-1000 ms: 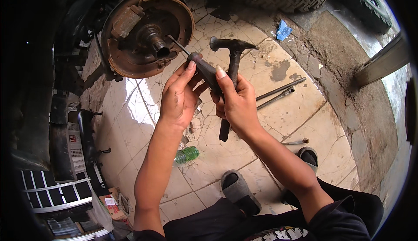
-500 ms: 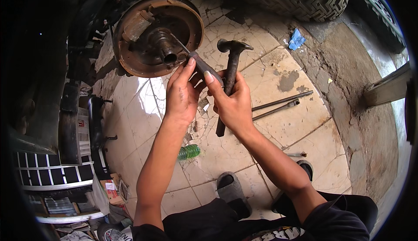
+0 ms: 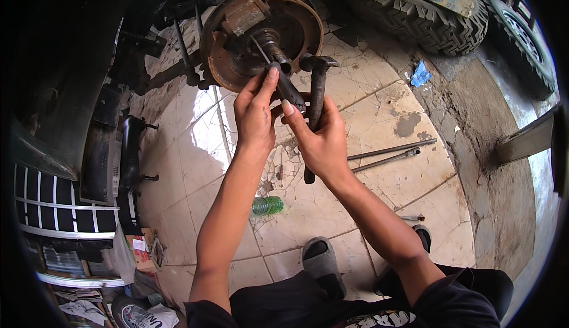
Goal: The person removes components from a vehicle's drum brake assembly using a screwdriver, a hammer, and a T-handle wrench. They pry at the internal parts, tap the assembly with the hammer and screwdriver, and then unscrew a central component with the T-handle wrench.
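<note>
My left hand point(image 3: 256, 114) is closed around the front of a dark-handled screwdriver point(image 3: 289, 91), its thumb lying along the handle. The thin shaft slants up and left in front of a rusty brake drum assembly point(image 3: 220, 61); whether the tip touches metal I cannot tell. A threaded hollow spindle point(image 3: 274, 52) sticks out of the assembly's middle, close to the shaft. My right hand point(image 3: 325, 144) grips a dark metal hammer point(image 3: 317, 94) by the handle, head upward. Its thumb rests at the rear end of the screwdriver handle.
Two long metal rods point(image 3: 391, 149) lie on the cracked tile floor, right of my hands. A green plastic bottle point(image 3: 268, 205) lies below my left forearm. Large tyres point(image 3: 427, 22) stand at the far right, near a blue scrap point(image 3: 421, 74). A white-barred grille point(image 3: 65, 203) is at left.
The view has shifted, so the brake drum assembly sits farther right and nearer the hammer in the picture. Both hands keep their holds on the screwdriver and hammer.
</note>
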{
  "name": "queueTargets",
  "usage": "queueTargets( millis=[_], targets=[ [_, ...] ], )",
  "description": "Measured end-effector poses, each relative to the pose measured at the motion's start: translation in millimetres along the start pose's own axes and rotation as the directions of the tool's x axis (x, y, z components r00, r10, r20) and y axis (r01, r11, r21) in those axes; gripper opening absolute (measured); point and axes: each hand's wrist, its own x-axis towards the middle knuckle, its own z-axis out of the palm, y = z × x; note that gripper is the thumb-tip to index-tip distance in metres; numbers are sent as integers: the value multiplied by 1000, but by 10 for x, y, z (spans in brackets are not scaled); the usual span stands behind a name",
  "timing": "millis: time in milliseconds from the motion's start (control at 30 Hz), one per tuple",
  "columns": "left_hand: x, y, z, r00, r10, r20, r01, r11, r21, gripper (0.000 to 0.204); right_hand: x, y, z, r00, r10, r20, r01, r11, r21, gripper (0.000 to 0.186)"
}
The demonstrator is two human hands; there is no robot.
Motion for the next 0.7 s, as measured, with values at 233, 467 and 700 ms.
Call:
queueTargets(
  millis=[233, 467, 700],
  targets=[
    [118, 75, -161, 998, -3, -68, -3, 996, -85, 22, 85, 53, 297, 995, -103, -16, 103, 994, 46, 27],
    [204, 42, -297, 999, -12, -51, 9, 997, -77, 26, 89, 88, 410, 995, -99, -20, 100, 994, 45, 28],
    [231, 54, -298, 999, -14, -38, 12, 998, -55, 22, 79, 115, 449, 997, -63, -41, 66, 994, 82, 24]
  ],
)
